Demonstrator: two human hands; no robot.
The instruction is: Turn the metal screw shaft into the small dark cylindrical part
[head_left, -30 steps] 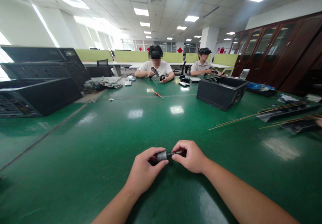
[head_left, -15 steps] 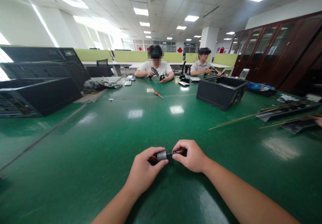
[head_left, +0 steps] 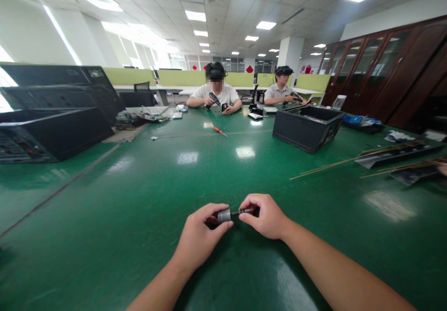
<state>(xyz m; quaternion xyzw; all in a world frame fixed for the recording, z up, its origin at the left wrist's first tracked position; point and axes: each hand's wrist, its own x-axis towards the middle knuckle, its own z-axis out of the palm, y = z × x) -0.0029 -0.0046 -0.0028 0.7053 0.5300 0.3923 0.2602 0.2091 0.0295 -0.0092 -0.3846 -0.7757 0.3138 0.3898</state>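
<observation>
Head view: left hand (head_left: 199,236) held grey cylinder (head_left: 224,215); right hand (head_left: 268,218), just beside cylinder, pinched dark shaft (head_left: 235,213). Looked stiff, probably light, slippery; cylinder's sides suited gripping.

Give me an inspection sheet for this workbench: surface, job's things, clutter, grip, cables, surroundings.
Surface: glossy green tabletop, showing light reflections.
Job's things: grey cylinder with a dark shaft running from it; whether they are one piece is unclear.
Clutter: orange-handled screwdriver, open dark case, thin brass-coloured rods, pile of parts.
Grip: left hand holds the cylinder between thumb and fingers; right hand pinches the shaft.
Cables: nothing clearly seen; the pile is too blurred to tell.
Surroundings: two people across the table, one in a white T-shirt, and dark wooden cabinets at right.
</observation>
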